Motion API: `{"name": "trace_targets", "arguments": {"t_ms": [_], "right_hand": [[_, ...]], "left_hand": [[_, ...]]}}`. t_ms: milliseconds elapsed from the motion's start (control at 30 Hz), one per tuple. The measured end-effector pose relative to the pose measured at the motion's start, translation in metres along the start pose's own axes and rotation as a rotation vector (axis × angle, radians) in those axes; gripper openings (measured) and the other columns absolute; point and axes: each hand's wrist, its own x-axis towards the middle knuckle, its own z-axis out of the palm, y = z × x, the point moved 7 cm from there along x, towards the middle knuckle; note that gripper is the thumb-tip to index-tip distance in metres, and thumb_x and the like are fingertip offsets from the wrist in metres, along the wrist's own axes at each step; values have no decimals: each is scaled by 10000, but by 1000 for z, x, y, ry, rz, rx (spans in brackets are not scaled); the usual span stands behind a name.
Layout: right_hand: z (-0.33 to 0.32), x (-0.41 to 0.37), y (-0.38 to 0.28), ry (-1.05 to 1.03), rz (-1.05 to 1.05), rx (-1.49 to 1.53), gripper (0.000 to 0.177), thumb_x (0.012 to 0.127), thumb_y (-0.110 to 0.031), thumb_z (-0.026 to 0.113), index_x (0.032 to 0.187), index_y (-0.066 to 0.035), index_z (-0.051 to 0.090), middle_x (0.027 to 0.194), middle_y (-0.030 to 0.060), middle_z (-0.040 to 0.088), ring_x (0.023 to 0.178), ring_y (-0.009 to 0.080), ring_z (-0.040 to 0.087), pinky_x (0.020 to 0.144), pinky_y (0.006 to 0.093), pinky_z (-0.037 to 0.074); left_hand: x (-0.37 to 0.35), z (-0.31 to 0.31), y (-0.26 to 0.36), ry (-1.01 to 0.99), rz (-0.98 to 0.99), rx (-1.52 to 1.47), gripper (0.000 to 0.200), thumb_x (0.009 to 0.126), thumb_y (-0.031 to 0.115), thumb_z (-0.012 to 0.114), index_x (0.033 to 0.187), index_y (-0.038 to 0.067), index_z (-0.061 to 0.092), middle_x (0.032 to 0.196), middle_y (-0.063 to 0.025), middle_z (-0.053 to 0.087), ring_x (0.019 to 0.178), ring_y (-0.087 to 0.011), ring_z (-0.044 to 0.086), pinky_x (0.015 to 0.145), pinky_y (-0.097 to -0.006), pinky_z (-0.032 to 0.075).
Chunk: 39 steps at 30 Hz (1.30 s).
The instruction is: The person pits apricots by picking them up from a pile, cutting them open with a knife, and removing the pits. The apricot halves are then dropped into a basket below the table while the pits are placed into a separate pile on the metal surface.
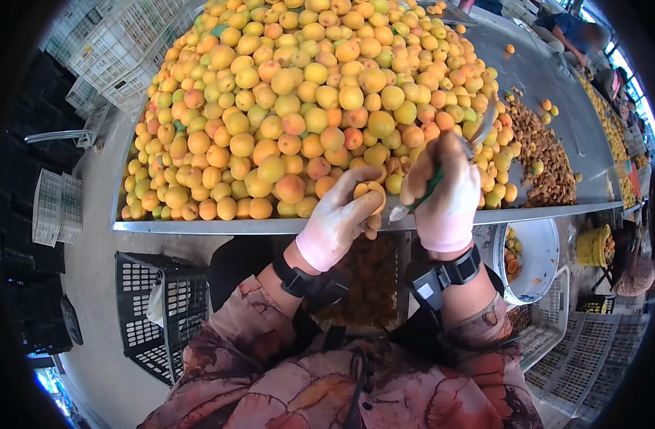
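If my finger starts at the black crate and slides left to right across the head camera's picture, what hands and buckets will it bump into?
Black slotted plastic crate → left hand → right hand → white round bucket → yellow round bucket.

Pale plastic crates (130,53) are stacked at upper left, and a black slatted crate (171,329) stands on the floor (98,236). At right are a yellow bucket (590,247) and, farther off, a person (578,34) in dark blue, leaning forward.
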Motion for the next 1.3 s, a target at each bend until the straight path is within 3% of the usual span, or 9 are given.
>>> {"name": "trace_targets", "arguments": {"t_ms": [333, 400, 467, 533, 733, 833, 933, 1100, 1300], "right_hand": [[-7, 6, 14, 76, 4, -69, 350, 1014, -354, 542, 830, -57, 543, 659, 0, 493, 514, 90, 459, 464, 237, 351], [-7, 7, 14, 50, -93, -149, 351, 1015, -343, 539, 811, -57, 548, 652, -11, 497, 514, 89, 462, 464, 238, 353], [-8, 6, 21, 83, 0, -112, 308, 1022, -316, 521, 845, -67, 562, 631, -26, 487, 489, 93, 454, 447, 239, 333], [-7, 9, 5, 145, -619, -722, 297, 1027, -316, 505, 848, -82, 542, 620, -25, 471, 463, 92, 426, 430, 240, 303], [-24, 17, 58, 247, 224, 356, 254, 968, -297, 595, 814, -137, 471, 612, -31, 423, 443, 108, 353, 410, 268, 255], [-22, 17, 65, 283, 293, 459, 281, 969, -312, 592, 801, -148, 439, 608, -43, 360, 440, 98, 289, 408, 267, 224], [-27, 18, 78, 290, 352, 570, 279, 977, -322, 578, 812, -149, 434, 614, -46, 347, 443, 92, 272, 407, 269, 218], [-28, 19, 80, 229, 352, 714, 298, 982, -324, 571, 799, -149, 413, 619, -46, 337, 445, 89, 282, 408, 262, 223], [-14, 18, 19, -54, 24, -36, 189, 955, -243, 636, 929, -68, 567, 677, -36, 506, 474, 55, 404, 420, 222, 305]], "left_hand": [[2, 6, -14, -80, 105, 274, 318, 1070, 316, 382, 1089, 27, 513, 816, -27, 459, 563, -103, 425, 504, -213, 325], [1, 3, -18, -48, -31, 17, 181, 907, 48, 522, 1081, 0, 502, 853, -46, 460, 607, -126, 456, 526, -248, 383], [2, 0, -10, 16, 160, 246, 332, 778, -115, 611, 1072, -12, 497, 879, -67, 473, 637, -154, 479, 556, -279, 426], [-6, 18, 4, 109, 683, 961, 441, 684, -173, 652, 1065, -10, 500, 893, -88, 497, 654, -188, 493, 593, -308, 455], [-11, 23, 12, 234, 778, 1080, 485, 623, -155, 682, 1045, 21, 520, 952, -93, 539, 676, -217, 489, 635, -321, 453], [-7, 16, 9, 258, 753, 1020, 294, 812, 14, 711, 1038, 38, 525, 898, -67, 550, 622, -166, 475, 565, -287, 422], [1, -2, -22, 233, 169, 133, 322, 1009, 367, 569, 1051, 52, 524, 837, -41, 542, 557, -99, 437, 495, -238, 363], [3, 1, -13, 251, 400, 380, 449, 1050, 475, 412, 1023, 43, 532, 702, -2, 435, 520, -92, 391, 496, -217, 324], [14, -3, -30, 180, -2, -87, 731, 974, 720, 290, 1036, 35, 537, 687, -40, 500, 448, -102, 374, 435, -218, 290]]}}
